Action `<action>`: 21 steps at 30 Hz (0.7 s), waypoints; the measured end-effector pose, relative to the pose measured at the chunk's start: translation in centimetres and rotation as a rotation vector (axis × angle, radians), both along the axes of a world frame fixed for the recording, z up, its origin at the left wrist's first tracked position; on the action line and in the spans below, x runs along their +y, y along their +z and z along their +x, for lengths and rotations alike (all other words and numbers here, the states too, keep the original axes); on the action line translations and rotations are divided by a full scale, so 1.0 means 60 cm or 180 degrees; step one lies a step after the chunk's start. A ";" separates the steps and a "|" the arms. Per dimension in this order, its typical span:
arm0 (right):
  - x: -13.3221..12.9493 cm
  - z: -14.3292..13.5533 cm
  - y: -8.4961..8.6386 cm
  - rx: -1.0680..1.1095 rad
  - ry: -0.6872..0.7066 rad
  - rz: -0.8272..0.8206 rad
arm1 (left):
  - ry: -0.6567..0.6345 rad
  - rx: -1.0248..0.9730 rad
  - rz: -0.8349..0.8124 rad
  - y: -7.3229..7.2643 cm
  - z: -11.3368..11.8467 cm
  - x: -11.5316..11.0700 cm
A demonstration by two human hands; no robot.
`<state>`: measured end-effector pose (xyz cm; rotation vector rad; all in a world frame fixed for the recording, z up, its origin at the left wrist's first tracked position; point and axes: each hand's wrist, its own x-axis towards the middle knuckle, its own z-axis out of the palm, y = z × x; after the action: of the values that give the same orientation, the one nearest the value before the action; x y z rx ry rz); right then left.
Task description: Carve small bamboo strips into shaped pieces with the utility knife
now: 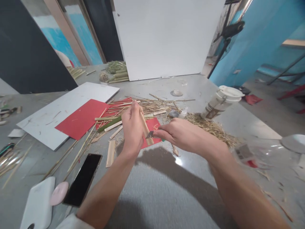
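My left hand is closed around a pale, flat strip of what looks like split bamboo, which slants down toward me. My right hand grips a utility knife; its grey blade rests against the strip near the lower end, and a bit of green shows under the fingers. Most of the knife's handle is hidden by the hand. Beneath the strip lies a small red sheet with shavings on it. A loose pale piece lies left of my left hand.
Dry stalks are heaped behind my hands, with a straw pile to the right. A white-lidded jar and a clear container stand right. Left are a red sheet, white board, black phone and white device.
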<state>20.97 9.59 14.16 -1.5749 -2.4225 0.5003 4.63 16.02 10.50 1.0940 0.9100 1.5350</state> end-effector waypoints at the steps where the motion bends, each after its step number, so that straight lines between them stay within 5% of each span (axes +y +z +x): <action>1: 0.000 0.000 0.003 0.0040 0.0005 0.0011 | 0.0034 -0.0093 -0.0044 0.000 0.002 -0.001; 8: 0.000 0.003 0.009 0.0209 0.0088 0.0052 | 0.0236 -0.0104 0.0053 0.005 0.003 0.003; 13: -0.012 -0.003 -0.021 -0.0146 0.0491 -0.0191 | 0.0911 -0.0220 -0.0060 0.046 -0.090 0.062; 17: 0.004 -0.010 -0.035 -0.0123 0.0413 0.0013 | 0.0701 0.0157 -0.0066 0.068 -0.142 0.080; 21: 0.024 -0.016 -0.030 -0.0224 0.0032 0.0503 | 0.0225 0.0864 0.0338 0.060 -0.114 0.061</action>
<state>19.99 11.04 12.37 -1.5395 -2.4545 0.2515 -2.23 19.67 14.11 1.3838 1.0691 1.5300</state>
